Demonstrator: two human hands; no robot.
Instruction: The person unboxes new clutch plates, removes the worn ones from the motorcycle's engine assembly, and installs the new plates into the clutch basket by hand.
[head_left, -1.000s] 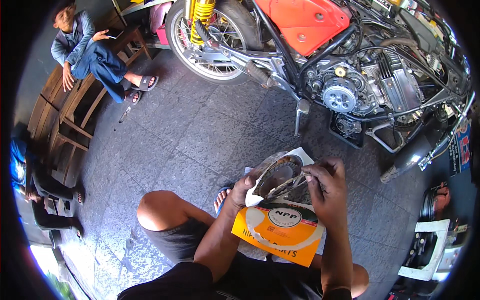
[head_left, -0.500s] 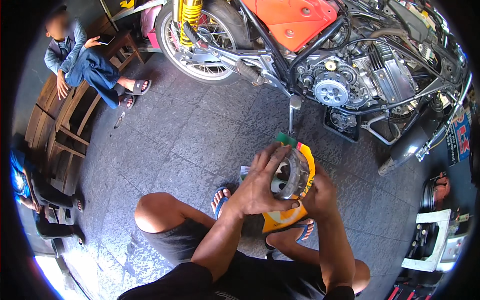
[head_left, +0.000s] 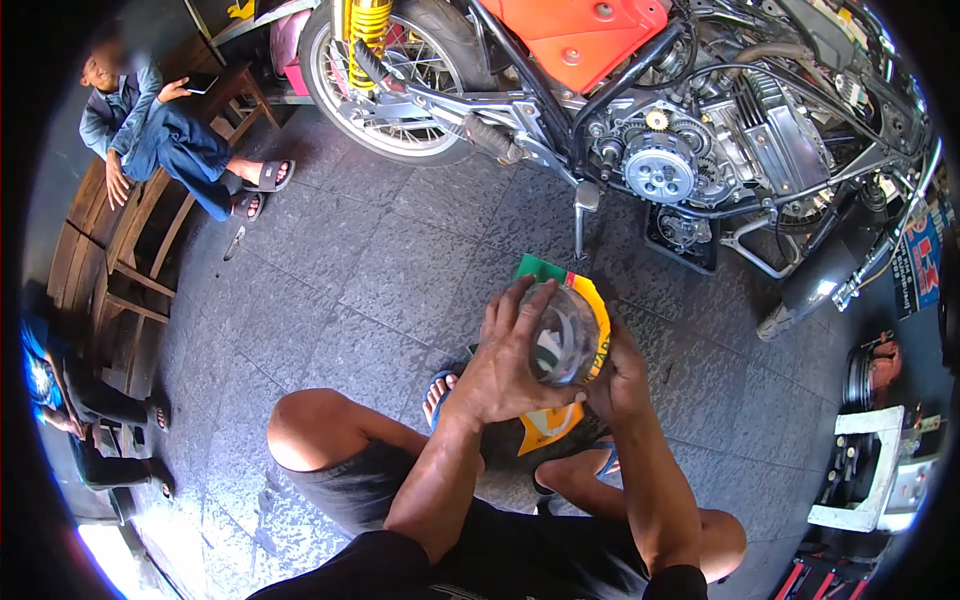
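Note:
In front of my knees, both hands hold a clear, round, see-through piece [head_left: 574,318], like a cup or cover, against a printed sheet [head_left: 551,428] in yellow and green. My left hand [head_left: 505,350] curves over the near left side of the clear piece, fingers on top and thumb below. At the right edge, my right hand [head_left: 620,378] pinches the sheet together with the clear piece; its fingertips are partly hidden behind. The sheet's green corner sticks out beyond my left fingers.
A partly dismantled motorcycle stands ahead, its clutch [head_left: 660,176] and gears exposed. Beneath the engine sits a black tray [head_left: 684,240]. Two people sit on wooden benches [head_left: 112,235] at the left. A white frame [head_left: 858,470] and red tools stand at the right.
Both hands have moved a little left with the clear piece and the sheet. The clear piece has tilted, showing its round face more fully.

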